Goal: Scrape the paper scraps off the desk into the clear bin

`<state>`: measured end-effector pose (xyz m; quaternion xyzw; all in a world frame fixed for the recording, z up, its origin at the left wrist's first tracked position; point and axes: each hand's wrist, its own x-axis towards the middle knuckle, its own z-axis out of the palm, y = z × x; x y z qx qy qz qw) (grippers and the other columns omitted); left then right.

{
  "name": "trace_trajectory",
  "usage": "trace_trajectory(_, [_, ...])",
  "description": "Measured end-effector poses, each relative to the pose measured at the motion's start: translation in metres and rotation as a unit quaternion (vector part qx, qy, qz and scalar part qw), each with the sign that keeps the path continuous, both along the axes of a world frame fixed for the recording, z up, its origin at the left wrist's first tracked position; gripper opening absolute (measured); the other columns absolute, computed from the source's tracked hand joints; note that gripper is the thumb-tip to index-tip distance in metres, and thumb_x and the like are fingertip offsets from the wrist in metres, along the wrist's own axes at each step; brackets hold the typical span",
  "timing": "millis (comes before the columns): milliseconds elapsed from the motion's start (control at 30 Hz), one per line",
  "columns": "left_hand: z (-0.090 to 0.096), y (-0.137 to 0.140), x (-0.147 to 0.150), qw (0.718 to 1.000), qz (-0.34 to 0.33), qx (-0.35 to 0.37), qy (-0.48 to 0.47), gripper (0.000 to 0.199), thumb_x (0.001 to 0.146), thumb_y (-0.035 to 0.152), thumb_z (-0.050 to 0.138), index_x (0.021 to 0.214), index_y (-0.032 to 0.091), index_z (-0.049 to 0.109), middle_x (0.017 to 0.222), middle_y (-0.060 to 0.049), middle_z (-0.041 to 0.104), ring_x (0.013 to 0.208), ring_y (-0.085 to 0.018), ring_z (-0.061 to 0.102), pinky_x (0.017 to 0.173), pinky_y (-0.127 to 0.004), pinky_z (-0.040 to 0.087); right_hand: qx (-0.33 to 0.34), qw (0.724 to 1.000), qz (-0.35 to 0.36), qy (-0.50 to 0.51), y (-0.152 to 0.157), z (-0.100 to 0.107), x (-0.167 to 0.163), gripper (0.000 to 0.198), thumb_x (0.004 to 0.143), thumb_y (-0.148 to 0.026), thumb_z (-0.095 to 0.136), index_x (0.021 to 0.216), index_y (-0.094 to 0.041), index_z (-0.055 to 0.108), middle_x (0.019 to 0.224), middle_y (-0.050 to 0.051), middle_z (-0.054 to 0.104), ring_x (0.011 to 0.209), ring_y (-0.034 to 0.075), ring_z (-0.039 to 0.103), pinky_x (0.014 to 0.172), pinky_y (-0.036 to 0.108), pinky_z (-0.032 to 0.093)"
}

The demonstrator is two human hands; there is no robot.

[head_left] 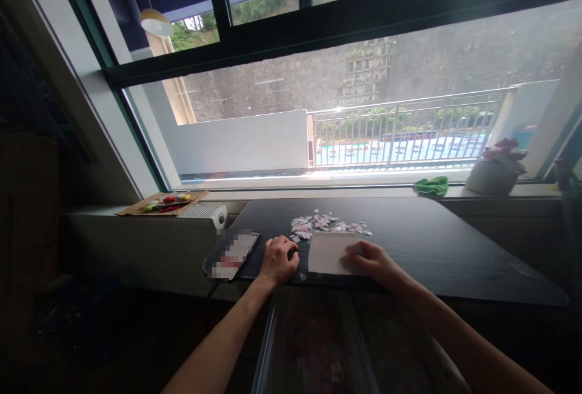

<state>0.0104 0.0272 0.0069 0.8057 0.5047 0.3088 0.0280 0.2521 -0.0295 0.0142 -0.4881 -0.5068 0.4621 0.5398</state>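
My right hand (370,259) grips a flat, pale rectangular piece (331,253) by its right edge, thumb on the near face. The piece looks like a card or shallow lid and is held tilted over the front of the dark table. My left hand (278,259) rests at the table's front edge with its fingers curled in; whatever may be in them is hidden. A loose heap of small white and pink pieces (318,223) lies just behind the pale piece. Their exact kind is too small to tell. One tiny scrap (303,276) sits near my left hand.
A phone (234,254) lies at the left end of the dark table (409,224). Below the front edge is a clear plastic bin (313,345). On the sill are a green cloth (431,186) and a tied pale bag (495,170). A radiator (150,239) stands left.
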Motion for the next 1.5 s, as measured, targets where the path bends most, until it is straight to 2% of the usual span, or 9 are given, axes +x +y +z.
trace_trajectory(133, [0.001, -0.001, -0.001, 1.000, -0.006, 0.003, 0.001, 0.016, 0.074, 0.019, 0.055, 0.082, 0.021, 0.069, 0.088, -0.005, 0.064, 0.091, -0.021, 0.057, 0.095, -0.040, 0.038, 0.013, 1.000, -0.012, -0.001, -0.008, -0.005, 0.011, 0.048, 0.051, -0.055, 0.079, 0.079, -0.018, 0.067, 0.077, 0.005, 0.073, 0.072, 0.023, 0.070, 0.070, 0.037, 0.056])
trace_trajectory(300, [0.002, -0.002, -0.001, 1.000, -0.006, 0.001, 0.004, 0.016, 0.074, 0.019, 0.055, 0.082, 0.021, 0.068, 0.088, -0.005, 0.064, 0.091, -0.021, 0.057, 0.094, -0.040, 0.039, 0.041, 0.990, -0.123, -0.059, -0.025, -0.009, 0.033, 0.040, 0.057, -0.048, 0.076, 0.081, -0.019, 0.066, 0.076, 0.005, 0.072, 0.071, 0.024, 0.067, 0.067, 0.036, 0.055])
trace_trajectory(400, [0.002, -0.002, -0.001, 1.000, -0.009, 0.003, 0.003, 0.015, 0.075, 0.019, 0.055, 0.082, 0.021, 0.068, 0.089, -0.005, 0.064, 0.091, -0.020, 0.057, 0.094, -0.040, 0.039, 0.038, 0.981, -0.149, -0.115, -0.035, -0.009, 0.035, 0.033, 0.060, -0.047, 0.072, 0.076, -0.019, 0.065, 0.070, 0.004, 0.070, 0.066, 0.022, 0.065, 0.061, 0.034, 0.052])
trace_trajectory(567, [0.000, -0.001, -0.002, 1.000, -0.010, 0.005, 0.002, 0.015, 0.075, 0.019, 0.055, 0.083, 0.020, 0.067, 0.087, -0.004, 0.063, 0.091, -0.020, 0.057, 0.093, -0.039, 0.040, 0.036, 0.974, -0.136, -0.176, -0.049, -0.008, 0.019, 0.029, 0.065, -0.043, 0.065, 0.076, -0.016, 0.063, 0.067, 0.004, 0.066, 0.063, 0.020, 0.061, 0.058, 0.031, 0.048])
trace_trajectory(767, [0.000, 0.000, -0.001, 1.000, -0.001, 0.003, -0.007, 0.013, 0.075, 0.018, 0.055, 0.079, 0.021, 0.067, 0.083, -0.004, 0.063, 0.089, -0.020, 0.057, 0.090, -0.037, 0.041, 0.027, 0.987, -0.080, -0.135, -0.059, -0.009, -0.002, 0.029, 0.068, -0.042, 0.064, 0.080, -0.017, 0.064, 0.071, 0.003, 0.067, 0.067, 0.019, 0.061, 0.061, 0.030, 0.048])
trace_trajectory(900, [0.000, 0.001, 0.000, 1.000, 0.005, -0.011, -0.010, 0.012, 0.074, 0.019, 0.055, 0.078, 0.020, 0.067, 0.082, -0.004, 0.064, 0.089, -0.020, 0.057, 0.090, -0.037, 0.041, 0.035, 0.988, -0.109, -0.108, -0.048, -0.003, 0.005, 0.031, 0.066, -0.045, 0.065, 0.080, -0.017, 0.064, 0.072, 0.004, 0.067, 0.068, 0.020, 0.061, 0.063, 0.031, 0.048])
trace_trajectory(1067, [-0.003, 0.003, -0.001, 1.000, 0.004, -0.012, -0.010, 0.013, 0.074, 0.020, 0.055, 0.077, 0.020, 0.068, 0.078, -0.003, 0.063, 0.089, -0.020, 0.056, 0.089, -0.037, 0.041, 0.015, 0.978, -0.134, -0.158, -0.032, 0.003, 0.014, 0.032, 0.060, -0.045, 0.067, 0.074, -0.017, 0.063, 0.067, 0.003, 0.066, 0.064, 0.019, 0.059, 0.059, 0.030, 0.047])
trace_trajectory(1333, [-0.003, 0.004, -0.001, 1.000, -0.005, -0.011, -0.010, 0.014, 0.072, 0.018, 0.055, 0.077, 0.021, 0.068, 0.075, -0.003, 0.062, 0.086, -0.019, 0.056, 0.086, -0.034, 0.042, -0.014, 0.997, -0.044, -0.068, -0.025, -0.007, -0.004, 0.033, 0.057, -0.039, 0.073, 0.080, -0.016, 0.066, 0.073, 0.005, 0.070, 0.067, 0.020, 0.063, 0.061, 0.031, 0.050])
trace_trajectory(1500, [-0.003, 0.005, -0.002, 1.000, -0.002, -0.021, -0.008, 0.016, 0.072, 0.017, 0.054, 0.078, 0.021, 0.068, 0.077, -0.003, 0.064, 0.087, -0.019, 0.055, 0.086, -0.034, 0.042, -0.052, 0.997, -0.017, -0.047, -0.008, 0.000, -0.010, 0.029, 0.052, -0.032, 0.077, 0.074, -0.016, 0.067, 0.071, 0.003, 0.070, 0.065, 0.019, 0.063, 0.061, 0.029, 0.051])
